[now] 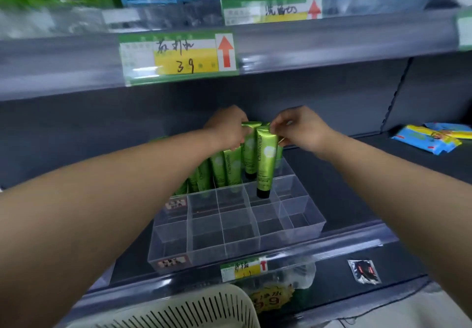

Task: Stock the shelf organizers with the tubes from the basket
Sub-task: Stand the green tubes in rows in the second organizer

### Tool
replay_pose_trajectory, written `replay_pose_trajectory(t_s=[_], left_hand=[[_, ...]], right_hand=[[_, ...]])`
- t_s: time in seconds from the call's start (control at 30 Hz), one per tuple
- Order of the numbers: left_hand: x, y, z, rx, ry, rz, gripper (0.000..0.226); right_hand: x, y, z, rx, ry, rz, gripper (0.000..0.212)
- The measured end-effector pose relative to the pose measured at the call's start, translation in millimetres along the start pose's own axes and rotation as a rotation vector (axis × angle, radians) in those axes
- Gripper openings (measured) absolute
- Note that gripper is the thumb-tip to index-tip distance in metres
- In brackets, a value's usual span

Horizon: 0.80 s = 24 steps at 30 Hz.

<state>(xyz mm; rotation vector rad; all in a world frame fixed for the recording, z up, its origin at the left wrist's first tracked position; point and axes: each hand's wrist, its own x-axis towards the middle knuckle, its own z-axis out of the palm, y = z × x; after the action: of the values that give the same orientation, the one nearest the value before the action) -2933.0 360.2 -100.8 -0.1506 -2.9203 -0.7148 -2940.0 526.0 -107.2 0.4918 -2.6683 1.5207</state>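
Note:
A clear plastic organizer (301,221) with several open cells sits on the dark shelf. Several green tubes (219,169) stand cap-down in its back row. My right hand (298,128) pinches the crimped top of one green tube (267,159), which hangs cap-down over a cell in the second row. My left hand (227,126) grips the top of another green tube (249,149) just behind it, over the back row. The beige slotted basket (194,309) shows at the bottom edge; its contents are hidden.
A shelf above (332,44) carries price tags and blue and green boxes, low over my hands. Blue and yellow packets (429,138) lie at the shelf's right. A small dark sachet (364,271) lies on the shelf edge at lower right.

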Motion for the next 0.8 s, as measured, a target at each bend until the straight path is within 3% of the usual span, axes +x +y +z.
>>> replay_pose_trajectory(t_s=[0.43,0.7,0.8], left_hand=[[14,-18,16,0.052,0.09,0.032,0.025],[12,-21,24,0.104,0.06,0.063,0.026],[11,-22,26,0.153,0.062,0.086,0.027]], right_hand=[[32,16,8,-0.105,0.141,-0.144,0.04],[29,32,24,-0.164,0.116,-0.111,0.037],[28,37,31,-0.172,0.1,-0.115,0.027]])
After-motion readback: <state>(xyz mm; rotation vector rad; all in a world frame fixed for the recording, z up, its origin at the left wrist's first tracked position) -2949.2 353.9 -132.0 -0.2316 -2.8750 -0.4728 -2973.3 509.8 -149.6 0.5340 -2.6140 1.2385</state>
